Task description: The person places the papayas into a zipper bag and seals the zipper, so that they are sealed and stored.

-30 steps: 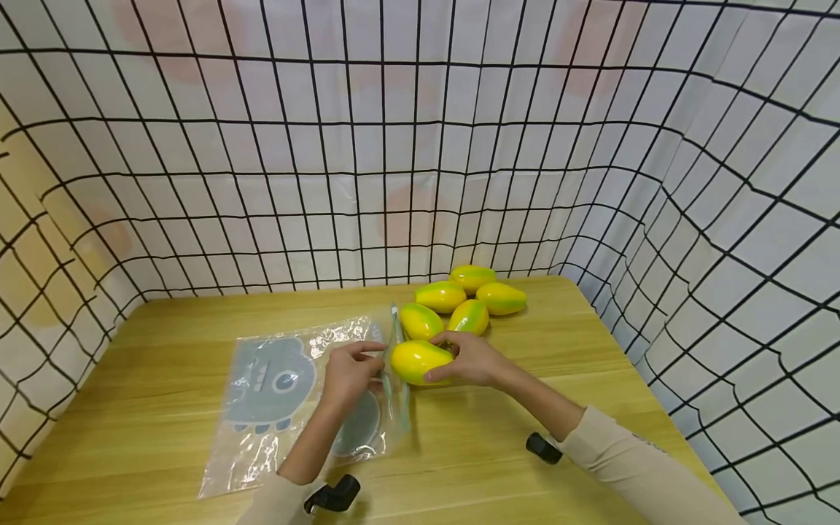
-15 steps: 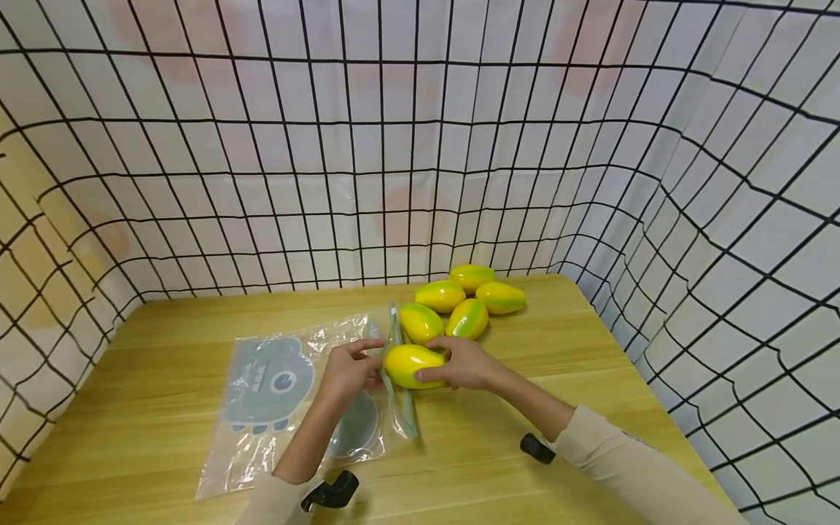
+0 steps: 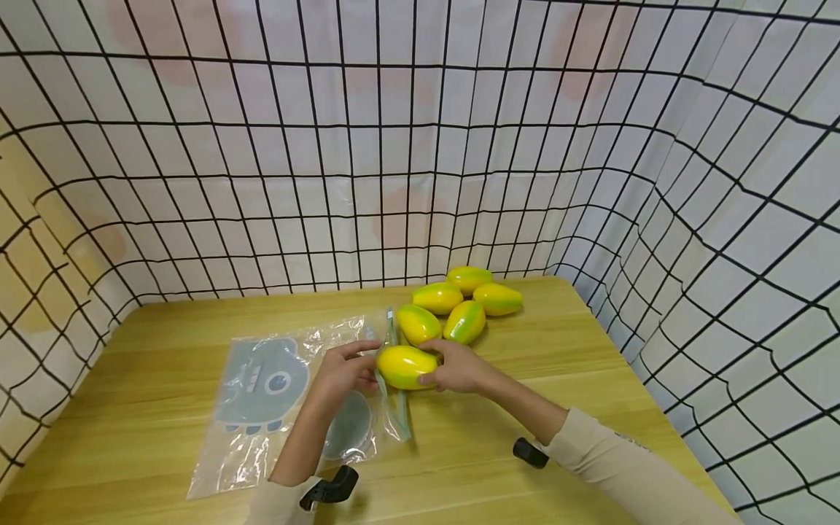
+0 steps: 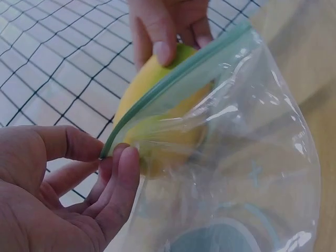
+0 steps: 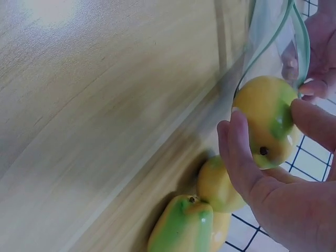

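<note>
In the head view, my right hand (image 3: 459, 367) grips a yellow-green mango (image 3: 402, 367) around its right end. The mango's other end is inside the mouth of a clear zip bag (image 3: 216, 456), as the left wrist view shows through the plastic. My left hand (image 4: 68, 189) pinches the bag's green zip edge (image 4: 157, 90) between thumb and fingers. From the right wrist view, the fingers of my right hand (image 5: 283, 189) curl about the mango's stem end, and the bag's opening surrounds the far end. The bag lies flat on the table, printed with a grey-blue cartoon figure (image 3: 262, 386).
Several more mangoes (image 3: 436, 298) lie grouped at the back of the wooden table (image 3: 499, 452), right behind my right hand. A black wire grid (image 3: 367, 175) with pale cloth behind it encloses the back and sides. Black wrist mounts (image 3: 530, 453) hang beneath both sleeves.
My right hand has carried the mango left, from beside the bag's mouth into it. The left hand keeps its pinch on the bag's edge and has shifted slightly left.
</note>
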